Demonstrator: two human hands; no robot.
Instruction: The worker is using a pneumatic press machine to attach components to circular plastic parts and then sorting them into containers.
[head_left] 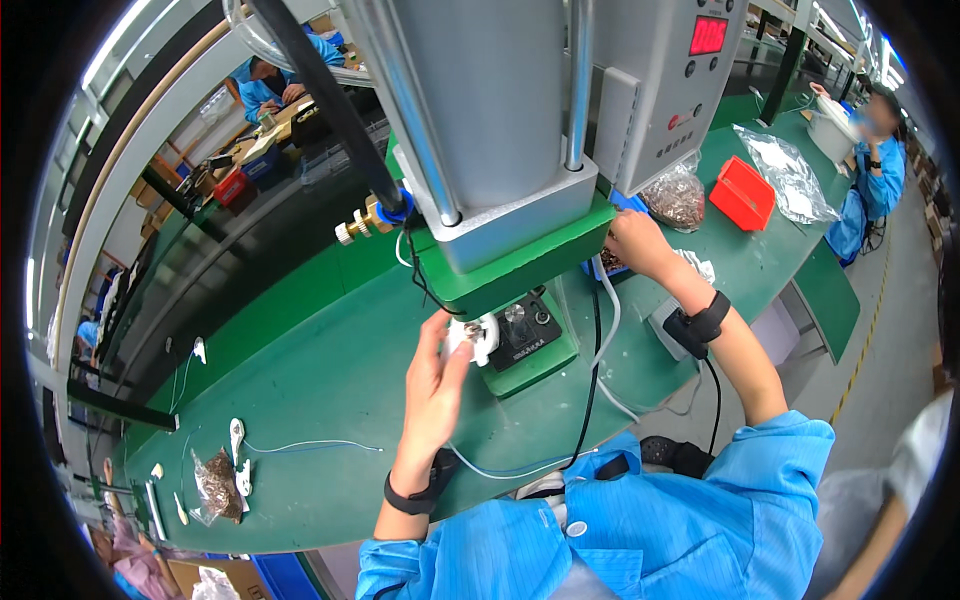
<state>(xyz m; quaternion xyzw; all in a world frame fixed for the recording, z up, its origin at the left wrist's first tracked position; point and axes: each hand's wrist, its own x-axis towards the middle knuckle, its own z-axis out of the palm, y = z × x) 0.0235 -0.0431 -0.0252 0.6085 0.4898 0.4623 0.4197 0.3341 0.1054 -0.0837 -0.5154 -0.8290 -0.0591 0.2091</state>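
A white plastic part (484, 340) sits low under the green head (530, 255) of a bench press. My left hand (436, 385) grips that part from the left, thumb and fingers round it. Beside it, the press base (530, 335) carries a black control panel with a knob. Behind the press, my right hand (642, 245) reaches into a blue bin (628, 204) of small copper-coloured pieces. Its fingers are curled and their tips are partly hidden, so what they pinch does not show.
A grey control box (670, 100) with a red display stands beside the press. To the right lie a bag of small parts (676, 195), a red bin (742, 194) and a clear bag (785, 175). Cables cross the green table (340, 370); a brown-filled bag (218, 487) lies at left. Other people sit nearby.
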